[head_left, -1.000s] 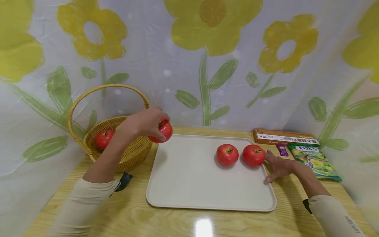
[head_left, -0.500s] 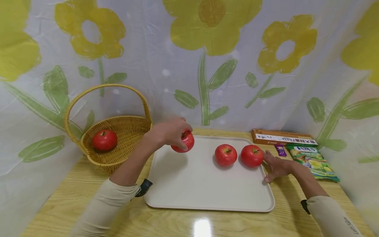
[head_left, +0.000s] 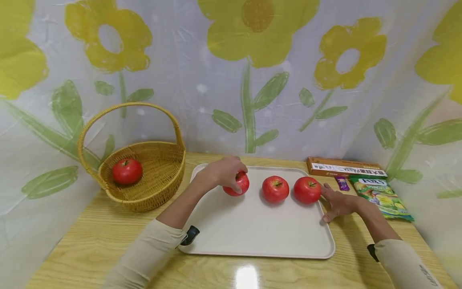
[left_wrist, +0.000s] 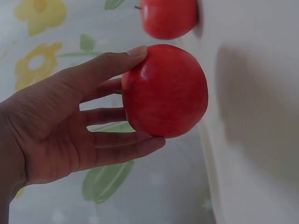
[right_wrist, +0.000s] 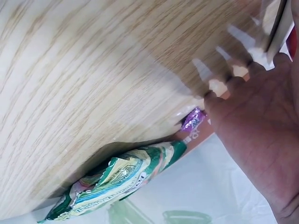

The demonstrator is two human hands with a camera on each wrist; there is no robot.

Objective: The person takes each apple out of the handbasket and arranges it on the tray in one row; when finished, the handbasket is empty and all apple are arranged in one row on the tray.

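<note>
My left hand (head_left: 223, 171) grips a red apple (head_left: 241, 185) over the left half of the beige tray (head_left: 268, 230). In the left wrist view, thumb and fingertips hold that apple (left_wrist: 166, 93) from its stem side, and its shadow falls on the tray apart from it. Two more red apples stand side by side on the tray, a middle apple (head_left: 275, 189) and a right apple (head_left: 307, 190). My right hand (head_left: 339, 204), fingers spread, lies at the tray's right rim beside the right apple.
A wicker basket (head_left: 159, 180) with a tall handle stands at the left and holds one red apple (head_left: 127, 171). Behind my right hand lie a brown pasta box (head_left: 346, 167), a small purple packet (head_left: 341, 183) and a green FOX'S bag (head_left: 382, 198). A flowered curtain (head_left: 195, 80) closes off the back.
My left hand has carried the apple rightward from beside the basket and lowered it over the tray. The right hand stays at the tray's right rim.
</note>
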